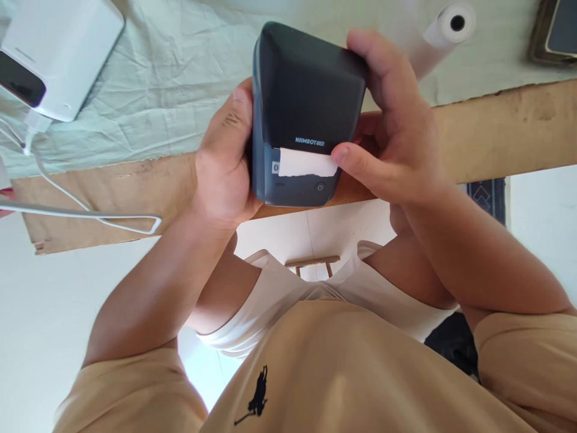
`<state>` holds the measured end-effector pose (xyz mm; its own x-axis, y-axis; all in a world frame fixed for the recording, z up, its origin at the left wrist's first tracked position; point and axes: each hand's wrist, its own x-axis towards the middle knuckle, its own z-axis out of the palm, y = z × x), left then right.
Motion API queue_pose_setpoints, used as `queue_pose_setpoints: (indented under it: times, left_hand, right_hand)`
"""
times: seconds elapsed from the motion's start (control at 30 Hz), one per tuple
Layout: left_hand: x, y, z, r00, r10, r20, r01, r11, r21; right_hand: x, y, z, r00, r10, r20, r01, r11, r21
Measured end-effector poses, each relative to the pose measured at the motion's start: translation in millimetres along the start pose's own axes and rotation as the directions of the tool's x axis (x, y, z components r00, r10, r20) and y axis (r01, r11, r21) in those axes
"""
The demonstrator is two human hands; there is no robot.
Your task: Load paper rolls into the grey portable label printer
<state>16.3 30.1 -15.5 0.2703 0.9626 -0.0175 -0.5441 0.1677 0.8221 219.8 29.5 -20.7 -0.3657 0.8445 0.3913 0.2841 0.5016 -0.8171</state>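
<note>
A dark label printer [311,90] marked NIIMBOT is held up over the table's front edge, its lid closed. White paper [306,162] with a torn edge sticks out of the slot below the lid. My left hand [228,150] grips the printer's left side, thumb along the edge and fingers hidden beneath. My right hand [396,120] is closed around the right side. Its thumb touches the right end of the paper, and another finger rests by the lid's upper right corner.
A white device [63,54] with a plugged-in white cable [130,225] stands at the left; the cable hangs over the wooden table edge [496,129]. A white paper roll [451,27] lies partly unrolled at the back right. A dark flat object [559,33] is at the far right.
</note>
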Motion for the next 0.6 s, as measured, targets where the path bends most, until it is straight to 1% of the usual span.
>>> queue_pose_setpoints:
  times: [0.17,0.3,0.37,0.4,0.43,0.47,0.53,0.6]
  left_hand:
    - [-1,2,3.3,0.997,0.046,-0.060,-0.042,0.997,0.069]
    - [0,2,-0.7,0.998,0.026,-0.061,-0.022,0.998,0.065]
    - [3,1,-6.4,0.999,0.030,-0.031,-0.028,0.998,0.061]
    - [4,1,-9.5,0.999,0.043,0.003,-0.043,0.996,0.078]
    - [6,0,-12.0,0.996,0.044,0.076,-0.052,0.994,0.099]
    - [7,-1,-13.4,0.995,0.052,0.088,-0.062,0.991,0.115]
    - [7,-2,-11.8,0.998,0.044,0.041,-0.049,0.990,0.133]
    - [5,-2,-5.0,0.997,0.044,-0.059,-0.035,0.989,0.143]
  right_hand:
    - [-1,2,0,1.000,0.008,0.006,-0.008,1.000,-0.005]
    - [-1,4,1,1.000,-0.007,-0.013,0.007,1.000,0.001]
    - [-1,3,2,1.000,-0.006,-0.013,0.006,1.000,-0.001]
    - [-1,2,1,1.000,-0.006,-0.011,0.006,1.000,-0.002]
    - [-1,1,1,1.000,0.000,-0.006,0.000,1.000,-0.004]
    - [0,-1,0,1.000,0.011,0.000,-0.011,1.000,-0.008]
    - [0,-4,-1,0.999,0.049,0.016,-0.049,0.999,-0.010]
    - [1,-6,-1,0.996,0.087,0.029,-0.086,0.996,-0.005]
